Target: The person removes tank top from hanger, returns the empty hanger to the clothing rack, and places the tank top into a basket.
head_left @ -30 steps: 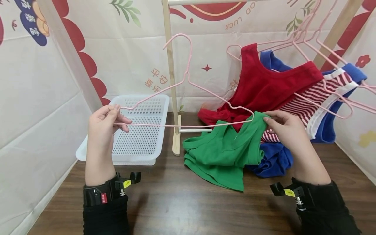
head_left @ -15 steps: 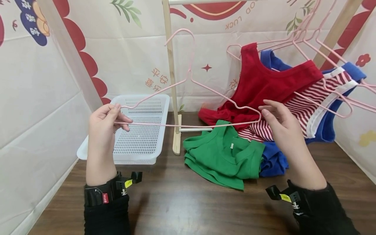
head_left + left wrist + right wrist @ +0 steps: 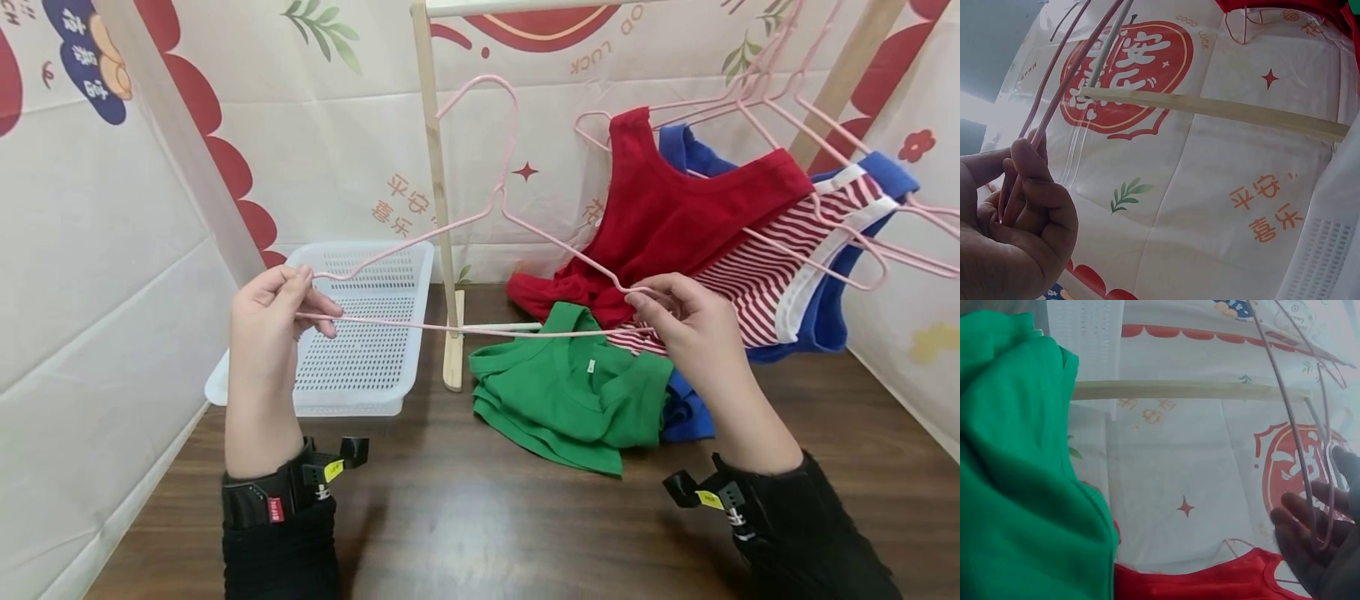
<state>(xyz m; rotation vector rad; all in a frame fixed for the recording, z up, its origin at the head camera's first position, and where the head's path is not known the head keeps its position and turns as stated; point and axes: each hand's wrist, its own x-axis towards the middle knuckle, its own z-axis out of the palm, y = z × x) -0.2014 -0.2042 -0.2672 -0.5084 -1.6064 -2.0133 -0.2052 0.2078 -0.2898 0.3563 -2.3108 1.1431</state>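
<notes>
A bare pink clothes hanger point(image 3: 558, 242) is held up between both hands, hook upward. My left hand point(image 3: 264, 321) pinches its left end; in the left wrist view the fingers point(image 3: 1035, 165) wrap the pink wire. At the opposite end my right hand point(image 3: 693, 321) has thumb and forefinger on the shoulder corner, and the right wrist view shows its fingers around the hanger's bend point(image 3: 1319, 531). Below the hanger's bottom bar a green sleeveless top point(image 3: 566, 400) lies bunched on the table, its small white label showing at the neck.
At the right, a red top point(image 3: 697, 200), a striped top point(image 3: 750, 287) and blue clothing point(image 3: 832, 321) hang on pink hangers. A wooden rack post point(image 3: 437, 175) stands behind the held hanger. A white perforated basket point(image 3: 411, 367) sits at the left on the brown table point(image 3: 480, 525).
The right hand has let go of the green top, which dropped off the hanger's right end onto the table, and has then taken hold of that end. The hanger has shifted slightly right.
</notes>
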